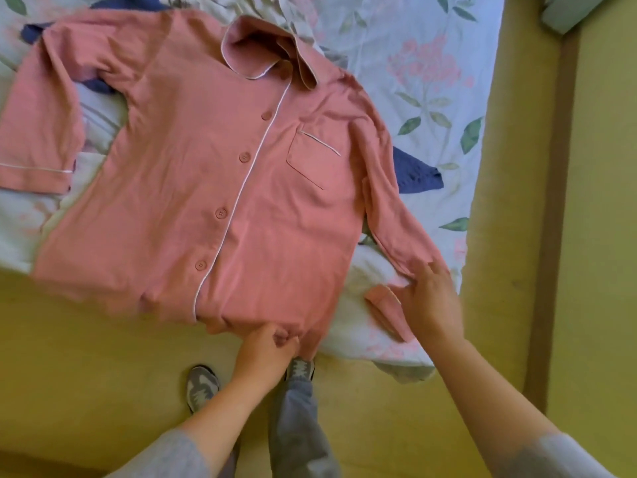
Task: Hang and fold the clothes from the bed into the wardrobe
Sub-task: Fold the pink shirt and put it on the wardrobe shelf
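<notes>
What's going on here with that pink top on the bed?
A person is laying out a pink button-up pyjama shirt, front up, on the bed's floral sheet. Their left hand pinches the shirt's bottom hem, while the right hand rests with its fingers on the sleeve near the cuff. A blue garment peeks out from under the shirt. The shirt's body lies spread flat, not yet folded.

The one head-worn view looks steeply down, close over the near edge of the bed (431,81). Its wide lens also takes in the person's own shoes (201,386) and the floor (86,391) at the near side.
</notes>
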`<state>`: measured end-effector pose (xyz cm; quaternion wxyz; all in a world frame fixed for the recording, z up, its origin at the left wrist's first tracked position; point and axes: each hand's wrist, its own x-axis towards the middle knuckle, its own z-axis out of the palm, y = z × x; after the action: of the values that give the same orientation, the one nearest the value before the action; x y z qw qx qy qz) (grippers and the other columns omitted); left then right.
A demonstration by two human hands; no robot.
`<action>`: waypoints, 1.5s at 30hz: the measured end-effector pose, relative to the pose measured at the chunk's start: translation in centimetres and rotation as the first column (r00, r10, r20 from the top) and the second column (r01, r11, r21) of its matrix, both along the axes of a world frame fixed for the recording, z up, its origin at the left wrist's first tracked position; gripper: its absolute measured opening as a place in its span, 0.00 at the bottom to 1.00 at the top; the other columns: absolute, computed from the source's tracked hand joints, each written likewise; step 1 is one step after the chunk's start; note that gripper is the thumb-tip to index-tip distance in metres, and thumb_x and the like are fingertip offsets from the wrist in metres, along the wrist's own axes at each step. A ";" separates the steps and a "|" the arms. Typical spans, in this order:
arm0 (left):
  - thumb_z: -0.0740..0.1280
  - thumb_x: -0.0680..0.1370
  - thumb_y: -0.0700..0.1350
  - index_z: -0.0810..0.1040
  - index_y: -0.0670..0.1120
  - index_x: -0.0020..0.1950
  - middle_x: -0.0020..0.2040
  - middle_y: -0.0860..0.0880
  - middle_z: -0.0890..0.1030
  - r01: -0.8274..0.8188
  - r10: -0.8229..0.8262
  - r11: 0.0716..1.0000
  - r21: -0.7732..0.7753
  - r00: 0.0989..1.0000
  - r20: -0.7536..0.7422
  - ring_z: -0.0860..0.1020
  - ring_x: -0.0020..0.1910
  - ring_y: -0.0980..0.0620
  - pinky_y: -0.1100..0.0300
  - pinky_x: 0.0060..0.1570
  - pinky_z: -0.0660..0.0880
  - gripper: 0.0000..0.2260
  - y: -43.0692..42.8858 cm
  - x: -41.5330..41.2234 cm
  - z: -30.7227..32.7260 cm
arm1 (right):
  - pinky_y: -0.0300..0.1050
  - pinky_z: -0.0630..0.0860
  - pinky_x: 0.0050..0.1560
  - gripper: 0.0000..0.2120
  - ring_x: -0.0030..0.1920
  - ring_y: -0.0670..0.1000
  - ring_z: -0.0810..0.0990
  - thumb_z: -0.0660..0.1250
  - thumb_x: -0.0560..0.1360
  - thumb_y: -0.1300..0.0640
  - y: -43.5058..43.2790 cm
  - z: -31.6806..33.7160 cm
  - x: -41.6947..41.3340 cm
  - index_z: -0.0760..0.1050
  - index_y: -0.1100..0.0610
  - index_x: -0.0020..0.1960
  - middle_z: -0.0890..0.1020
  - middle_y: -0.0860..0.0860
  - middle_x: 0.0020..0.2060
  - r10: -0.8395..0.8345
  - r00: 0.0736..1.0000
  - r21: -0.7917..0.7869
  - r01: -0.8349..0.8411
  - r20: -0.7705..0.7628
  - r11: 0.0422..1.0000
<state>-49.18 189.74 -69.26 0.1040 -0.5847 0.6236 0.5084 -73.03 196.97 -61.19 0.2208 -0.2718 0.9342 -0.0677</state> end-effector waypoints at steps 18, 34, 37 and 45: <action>0.71 0.76 0.42 0.73 0.42 0.39 0.31 0.47 0.74 -0.616 0.646 0.714 0.333 0.763 0.026 0.70 0.28 0.51 0.56 0.37 0.73 0.10 -1.8 4.2 -2.8 | 0.42 0.56 0.28 0.19 0.30 0.49 0.60 0.64 0.76 0.63 1.9 -6.8 12.8 0.58 0.55 0.31 0.63 0.49 0.26 -0.293 0.802 -0.003 0.345 0.520 0.939; 0.68 0.76 0.43 0.79 0.48 0.32 0.35 0.49 0.84 0.051 -0.046 0.998 0.043 0.991 -0.123 0.82 0.41 0.45 0.51 0.48 0.76 0.12 -5.4 0.5 3.7 | 0.45 0.72 0.37 0.08 0.38 0.54 0.78 0.61 0.76 0.60 0.5 -2.4 9.0 0.77 0.59 0.41 0.81 0.51 0.35 -0.303 0.889 -0.059 0.342 0.342 0.938; 0.68 0.76 0.45 0.80 0.47 0.35 0.37 0.48 0.84 0.102 -0.099 0.995 0.017 0.984 -0.146 0.82 0.42 0.47 0.52 0.46 0.76 0.10 -6.9 -0.6 4.9 | 0.44 0.69 0.37 0.06 0.38 0.50 0.76 0.62 0.76 0.61 -0.6 -1.4 6.3 0.76 0.57 0.42 0.79 0.48 0.36 -0.321 0.904 -0.192 0.382 0.284 0.904; 0.69 0.75 0.37 0.81 0.41 0.42 0.40 0.41 0.83 0.061 -0.068 0.997 -0.035 0.969 -0.236 0.80 0.41 0.43 0.50 0.49 0.76 0.03 -9.7 -9.6 5.2 | 0.47 0.73 0.42 0.09 0.40 0.56 0.78 0.61 0.77 0.60 -3.2 -1.4 -3.6 0.79 0.61 0.45 0.83 0.54 0.39 -0.358 0.915 -0.343 0.402 0.187 0.849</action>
<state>-58.80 180.03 -64.08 0.0374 -0.5007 0.6572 0.5621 -76.61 193.73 -62.57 0.2010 -0.1140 0.9246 -0.3028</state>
